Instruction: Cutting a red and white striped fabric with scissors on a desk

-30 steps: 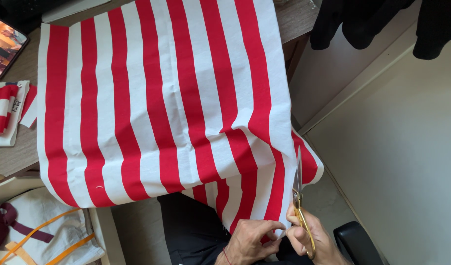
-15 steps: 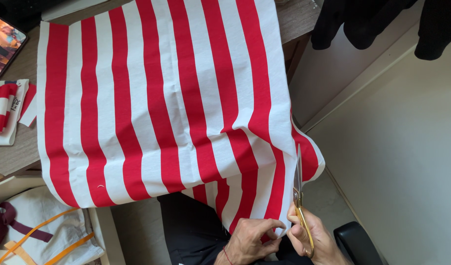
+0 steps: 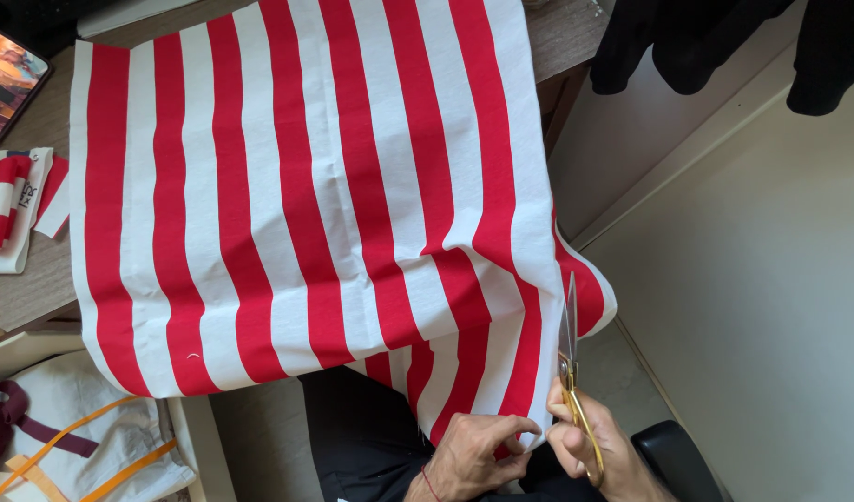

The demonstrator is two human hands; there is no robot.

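Both hands sat low at the bottom edge of the view, close together — nearly touching. The left hand (image 3: 478, 451) lay palm down, fingers curled inward, thumb and forefinger pinched toward the right, a thin red band around its wrist. The right hand (image 3: 599, 446) was just beside it, closed in a grip, knuckles up, thumb side facing the left hand. Only the wrists showed below — the forearms ran out of frame.

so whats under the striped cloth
The striped cloth lies over a wooden table, bare only at the edges. Its near end hangs over dark trousers. Anything beneath stays covered.
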